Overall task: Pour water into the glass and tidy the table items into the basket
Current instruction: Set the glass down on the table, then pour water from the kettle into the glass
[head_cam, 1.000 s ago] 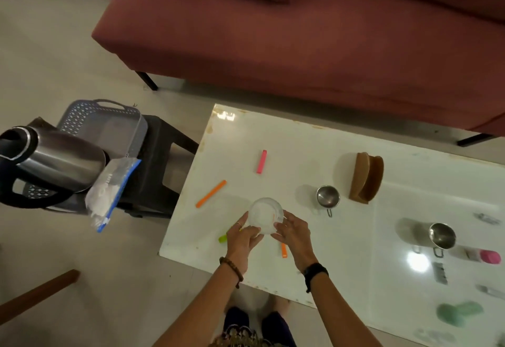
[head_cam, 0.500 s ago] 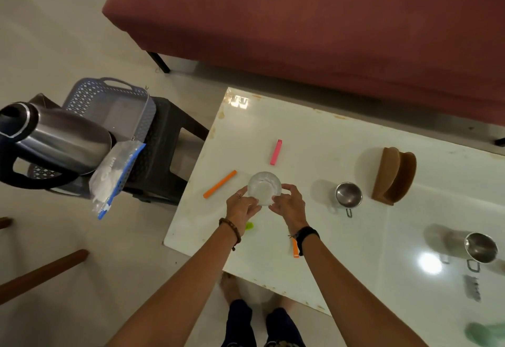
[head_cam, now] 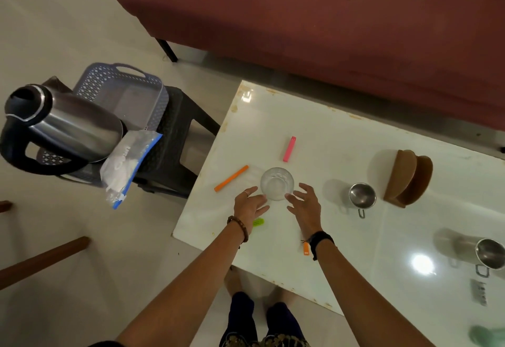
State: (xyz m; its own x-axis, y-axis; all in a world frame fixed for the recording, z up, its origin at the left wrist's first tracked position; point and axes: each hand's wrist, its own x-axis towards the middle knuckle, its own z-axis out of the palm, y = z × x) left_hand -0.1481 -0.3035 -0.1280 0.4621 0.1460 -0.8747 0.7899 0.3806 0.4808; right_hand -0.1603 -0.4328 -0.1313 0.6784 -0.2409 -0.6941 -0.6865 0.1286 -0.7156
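Observation:
A clear glass (head_cam: 276, 183) stands upright on the white table (head_cam: 341, 155), between a long orange stick (head_cam: 231, 178) and a pink stick (head_cam: 289, 149). My left hand (head_cam: 249, 205) and my right hand (head_cam: 304, 205) sit just in front of the glass with fingers spread, off its sides. A green piece (head_cam: 258, 222) and a short orange piece (head_cam: 306, 248) lie under my wrists. A steel kettle (head_cam: 62, 125) leans at the left by the grey basket (head_cam: 123, 92), which rests on a dark stool (head_cam: 177, 138).
A zip bag (head_cam: 128, 160) of white stuff hangs off the stool's edge. Two steel cups (head_cam: 362, 198) (head_cam: 490, 253) and a brown holder (head_cam: 410, 179) stand on the table's right part. A red sofa (head_cam: 314, 18) runs behind. A wooden leg (head_cam: 41, 260) lies at left.
Both hands have let go of the glass and drawn back with fingers spread; the glass now stands alone on the table. The view shifted closer and leftward.

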